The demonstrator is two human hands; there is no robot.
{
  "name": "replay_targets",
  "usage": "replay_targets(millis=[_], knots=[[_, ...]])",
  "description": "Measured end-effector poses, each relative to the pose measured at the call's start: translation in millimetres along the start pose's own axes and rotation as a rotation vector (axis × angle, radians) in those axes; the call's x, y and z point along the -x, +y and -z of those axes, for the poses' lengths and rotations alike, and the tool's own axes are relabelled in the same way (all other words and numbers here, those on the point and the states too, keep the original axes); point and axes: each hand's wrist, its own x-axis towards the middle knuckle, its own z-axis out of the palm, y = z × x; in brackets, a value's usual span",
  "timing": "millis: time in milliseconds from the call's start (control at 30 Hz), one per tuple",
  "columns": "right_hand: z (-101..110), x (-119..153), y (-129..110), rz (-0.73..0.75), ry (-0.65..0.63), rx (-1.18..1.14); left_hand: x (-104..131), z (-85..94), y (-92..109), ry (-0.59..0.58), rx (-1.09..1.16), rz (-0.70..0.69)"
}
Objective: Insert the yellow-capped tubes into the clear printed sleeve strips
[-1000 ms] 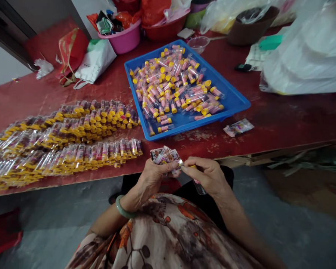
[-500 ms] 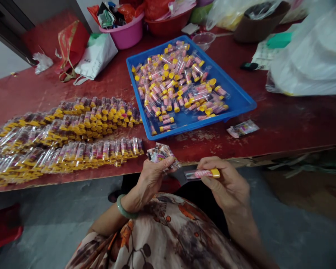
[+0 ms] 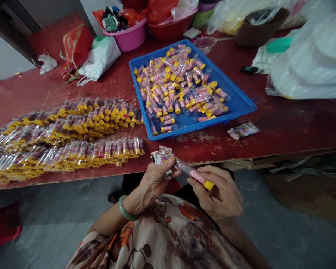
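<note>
My left hand (image 3: 154,177), with a green bangle (image 3: 126,209) at its wrist, pinches several small printed packets (image 3: 161,155) near the table's front edge. In my right hand (image 3: 220,192) is a clear tube (image 3: 194,173) with a pink label and yellow cap; its far end meets the packets at my left fingers. Beyond the hands, a blue tray (image 3: 238,108) holds many similar tubes in a loose heap. Rows of stacked tubes with darker contents (image 3: 98,117) lie on the left, yellow ends toward me. One packet (image 3: 243,130) rests right of the tray.
The red table (image 3: 291,127) carries a white bag (image 3: 99,58), a red bag (image 3: 77,43), a pink basin (image 3: 128,36), a red basin (image 3: 172,30) and a brown container (image 3: 260,28) at the back. A large plastic-wrapped stack (image 3: 310,71) stands at right.
My right hand has moved left and turned the tube, so its clear end now reaches the packets in my left hand. The view has shifted slightly.
</note>
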Motion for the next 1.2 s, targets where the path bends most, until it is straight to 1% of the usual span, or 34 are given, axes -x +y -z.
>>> replay_targets(millis=[133, 233, 333, 400, 433, 467, 567, 600, 633, 700, 833, 900, 1000, 1133, 1200], knots=[[-0.6, 5.7, -4.5, 0.101, 0.025, 0.135, -1.8, 4.6, -4.1, -0.054, -0.030, -0.065], [-4.0, 11.9, -1.7, 0.186, 0.000, 0.237, -1.1, 6.2, -5.5, -0.078, -0.048, -0.094], [-10.9, 17.8, 6.3, 0.287, 0.029, 0.277, 0.6, 5.9, -5.1, -0.104, -0.064, -0.101], [-14.1, 18.6, 10.5, 0.323, 0.059, 0.253, 1.2, 6.1, -4.1, -0.118, -0.076, -0.095], [-14.4, 17.7, 11.4, 0.316, 0.034, 0.210, 1.3, 6.6, -3.5, -0.130, -0.080, -0.093], [-13.6, 16.0, 11.5, 0.296, -0.018, 0.147, 1.2, 7.4, -2.9, -0.145, -0.083, -0.091], [-6.6, 8.9, 9.2, 0.205, -0.232, -0.076, 0.5, 10.9, -1.4, -0.185, -0.077, -0.100], [-4.1, 6.9, 8.4, 0.179, -0.279, -0.130, 0.3, 12.0, -1.1, -0.196, -0.074, -0.102], [-2.2, 5.5, 7.8, 0.155, -0.291, -0.166, 0.2, 12.8, -0.8, -0.208, -0.073, -0.100], [-1.2, 4.1, 7.2, 0.119, -0.241, -0.187, 0.6, 13.3, -0.6, -0.230, -0.079, -0.082], [-8.1, 2.7, 4.9, 0.057, -0.036, -0.126, 4.0, 10.7, -1.4, -0.280, -0.100, -0.025], [-12.1, 0.3, 2.0, 0.002, 0.010, -0.129, 6.5, 9.2, -2.2, -0.297, -0.111, -0.003], [-15.0, -4.9, -3.1, -0.084, 0.009, -0.192, 9.1, 8.6, -3.2, -0.310, -0.122, 0.005], [-14.5, -9.2, -6.5, -0.214, -0.073, -0.242, 9.7, 10.7, -3.9, -0.333, -0.139, 0.001], [-13.5, -10.0, -6.3, -0.236, -0.096, -0.248, 8.9, 11.7, -4.0, -0.314, -0.154, 0.014]])
